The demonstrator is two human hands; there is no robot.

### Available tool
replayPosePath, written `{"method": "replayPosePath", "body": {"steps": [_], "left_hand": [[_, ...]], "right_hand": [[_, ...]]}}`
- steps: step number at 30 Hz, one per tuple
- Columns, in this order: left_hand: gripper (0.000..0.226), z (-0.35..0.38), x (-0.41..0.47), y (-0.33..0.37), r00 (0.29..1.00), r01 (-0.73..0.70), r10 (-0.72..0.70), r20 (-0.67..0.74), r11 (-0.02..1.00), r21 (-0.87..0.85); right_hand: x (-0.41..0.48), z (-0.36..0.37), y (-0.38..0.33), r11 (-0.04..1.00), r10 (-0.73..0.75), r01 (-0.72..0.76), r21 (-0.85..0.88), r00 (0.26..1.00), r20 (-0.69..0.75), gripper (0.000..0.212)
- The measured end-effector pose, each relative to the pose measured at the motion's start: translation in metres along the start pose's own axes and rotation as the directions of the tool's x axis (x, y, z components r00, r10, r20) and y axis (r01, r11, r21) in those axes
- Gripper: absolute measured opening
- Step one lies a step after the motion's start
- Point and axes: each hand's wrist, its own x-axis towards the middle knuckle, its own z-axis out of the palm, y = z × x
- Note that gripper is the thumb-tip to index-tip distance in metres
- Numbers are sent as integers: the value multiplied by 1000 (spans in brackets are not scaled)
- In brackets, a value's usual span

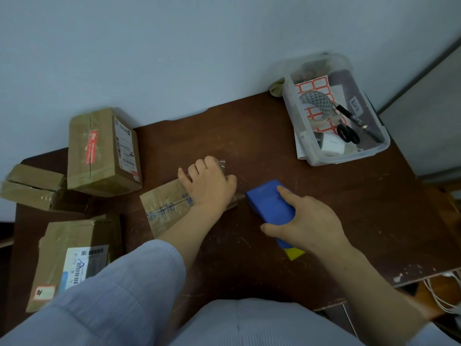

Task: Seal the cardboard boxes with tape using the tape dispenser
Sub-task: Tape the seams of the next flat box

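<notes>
A small flat cardboard box (164,206) with blue writing lies in the middle of the dark brown table (324,196). My left hand (209,186) rests on its right end, fingers bent over the far edge, where a bit of clear tape (221,163) sticks up. My right hand (306,221) grips a blue tape dispenser (269,206) with a yellow end, just right of the box. Its front end touches the box's right edge.
Three more taped cardboard boxes sit at the left: one upright (102,151), one at the far left edge (32,187), one near me with a white label (74,255). A clear plastic bin (334,108) with stickers, scissors and pens stands at the back right by the wall.
</notes>
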Motion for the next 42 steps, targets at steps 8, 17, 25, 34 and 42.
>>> {"method": "replayPosePath", "body": {"steps": [8, 17, 25, 34, 42], "left_hand": [[33, -2, 13, -3, 995, 79, -85, -47, 989, -122], [20, 1, 11, 0, 995, 51, -65, -82, 984, -169], [36, 4, 7, -3, 987, -30, -4, -160, 978, -207], [42, 5, 11, 4, 994, 55, -64, -83, 992, -112], [46, -7, 5, -7, 996, -78, 60, -72, 958, -275]], "right_hand": [[2, 0, 0, 1000, -1, 1, 24, 1000, -1, 93], [7, 0, 0, 1000, -5, 5, 10, 1000, -12, 93], [7, 1, 1, 1000, -4, 4, 5, 1000, -2, 93], [6, 0, 1, 1000, -5, 5, 18, 1000, -6, 93], [5, 0, 4, 1000, 5, -5, 18, 1000, -8, 93]]}}
